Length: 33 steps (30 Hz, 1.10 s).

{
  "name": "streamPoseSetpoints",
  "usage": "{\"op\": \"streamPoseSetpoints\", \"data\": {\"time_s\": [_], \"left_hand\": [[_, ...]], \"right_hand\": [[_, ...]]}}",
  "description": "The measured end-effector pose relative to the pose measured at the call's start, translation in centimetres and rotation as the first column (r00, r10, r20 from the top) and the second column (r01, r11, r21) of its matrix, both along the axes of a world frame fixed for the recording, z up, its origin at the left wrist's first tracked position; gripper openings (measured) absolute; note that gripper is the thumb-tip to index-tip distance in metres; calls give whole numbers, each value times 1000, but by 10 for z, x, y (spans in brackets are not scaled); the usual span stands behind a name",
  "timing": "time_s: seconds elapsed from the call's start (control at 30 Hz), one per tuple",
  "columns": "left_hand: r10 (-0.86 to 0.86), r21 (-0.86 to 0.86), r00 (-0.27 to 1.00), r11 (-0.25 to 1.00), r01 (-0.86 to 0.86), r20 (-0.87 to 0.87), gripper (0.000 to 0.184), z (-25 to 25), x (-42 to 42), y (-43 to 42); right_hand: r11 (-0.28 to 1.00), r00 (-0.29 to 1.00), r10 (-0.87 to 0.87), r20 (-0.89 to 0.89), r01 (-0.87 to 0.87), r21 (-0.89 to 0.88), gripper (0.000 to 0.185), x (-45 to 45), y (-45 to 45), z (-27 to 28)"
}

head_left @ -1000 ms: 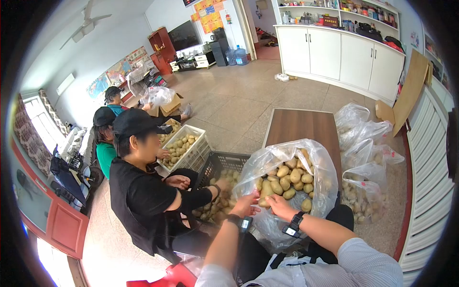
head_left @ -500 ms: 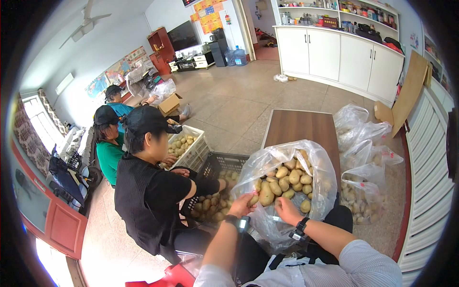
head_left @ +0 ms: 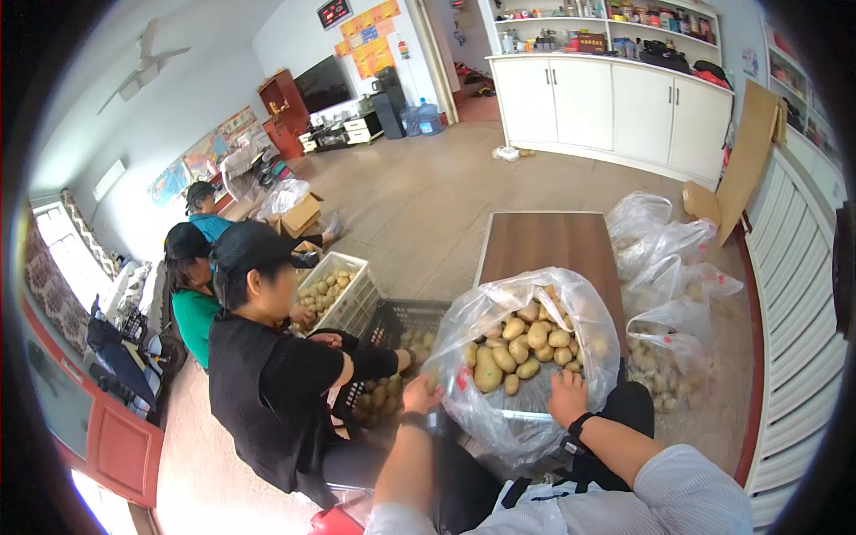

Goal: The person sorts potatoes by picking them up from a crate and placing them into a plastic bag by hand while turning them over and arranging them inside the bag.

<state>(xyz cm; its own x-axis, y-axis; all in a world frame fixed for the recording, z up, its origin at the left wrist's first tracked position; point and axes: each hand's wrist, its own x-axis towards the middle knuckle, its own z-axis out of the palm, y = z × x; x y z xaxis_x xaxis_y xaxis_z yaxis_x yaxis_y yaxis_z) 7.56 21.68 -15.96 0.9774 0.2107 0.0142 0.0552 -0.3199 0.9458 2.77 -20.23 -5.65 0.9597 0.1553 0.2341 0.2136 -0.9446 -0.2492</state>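
Observation:
A clear plastic bag (head_left: 481, 423) stands open in front of me, with several potatoes (head_left: 513, 348) inside. My right hand (head_left: 568, 399) is at the near side of its mouth, fingers curled over the plastic rim. Just outside the bag's left edge is my left hand (head_left: 419, 394), fingers bent and closed. It is slightly blurred, and what it holds, if anything, is unclear. A dark plastic crate (head_left: 392, 314) with potatoes lies beyond my left hand. A co-worker's arm (head_left: 379, 364) reaches into that crate.
A brown tabletop (head_left: 548, 250) is behind the bag. Tied clear bags (head_left: 673, 312) of potatoes rest on the floor at right. A white crate (head_left: 352, 308) of potatoes stands beyond the dark crate. Seated co-workers (head_left: 267, 374) line the left side. White cabinets (head_left: 615, 107) stand at the back.
My left hand has moved left, away from the bag's mouth. My right hand has shifted right, from over the potatoes to the near rim. The view has turned slightly.

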Motion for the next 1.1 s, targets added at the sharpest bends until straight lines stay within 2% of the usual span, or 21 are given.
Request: {"op": "streamPoseSetpoints", "data": {"time_s": [0.03, 0.1, 0.13, 0.17, 0.3, 0.4, 0.47, 0.6, 0.63, 0.67, 0.8, 0.9, 0.93, 0.97, 1.07, 1.1], "left_hand": [[-1, 35, 999, 999, 3, -38, 24, -21, 6, 15], [2, 157, 1000, 988, -5, 17, 19, -16, 8, 14], [199, -255, 968, 938, -233, -152, 14, 26, -6, -3], [294, -567, 877, 674, -472, -381, 11, 58, -15, -15], [325, -582, 871, 650, -488, -367, 13, 54, -14, -14], [326, -495, 842, 694, -522, -430, 18, 87, -23, -23], [256, -146, 852, 923, -355, -456, 22, 103, -26, -25], [234, -209, 849, 906, -367, -474, 26, 72, -18, -10], [232, 76, 853, 972, -222, -468, 27, 77, -20, -10], [227, 355, 857, 933, -55, -463, 29, 82, -21, -10], [235, 369, 878, 927, -73, -416, 29, 103, -38, -20], [234, 219, 917, 961, -168, -323, 30, 100, -44, -20], [168, 450, 932, 893, -6, -320, 28, 99, -42, -16], [115, 657, 944, 743, 124, -308, 26, 98, -40, -12], [153, 822, 919, 517, 239, -363, 27, -31, 13, 45], [152, 660, 876, 719, 221, -459, 30, 49, -14, 16]], "right_hand": [[1000, 999, -17, 31, 18, -22, 36, 1, 0, -6], [998, 997, -37, 67, 40, -45, 34, 1, -2, -9], [998, 997, -50, 59, 52, -40, 33, -1, -3, -8], [997, 997, -60, 50, 62, -35, 32, -1, -3, -7], [997, 996, -79, 29, 80, -17, 30, -2, -5, -7], [994, 995, -102, 17, 102, -29, 32, 0, -7, -14], [991, 993, -117, -3, 116, -66, 31, 1, -8, -17], [996, 996, -52, -68, 47, -73, 30, 4, -10, -20], [995, 999, -11, -50, 6, -99, 27, 5, -11, -20], [991, 999, 31, -32, -34, -126, 25, 4, -11, -18], [990, 995, 85, -57, -91, -110, 21, 7, -8, -26], [976, 991, 128, -45, -134, -171, 23, 3, -7, -16], [976, 989, 134, -60, -142, -166, 23, 3, -7, -17], [975, 987, 140, -74, -151, -161, 23, 4, -7, -17], [979, 982, 162, -92, -171, -107, 21, 6, -7, -20], [979, 982, 163, -92, -172, -107, 21, 6, -7, -19]]}}
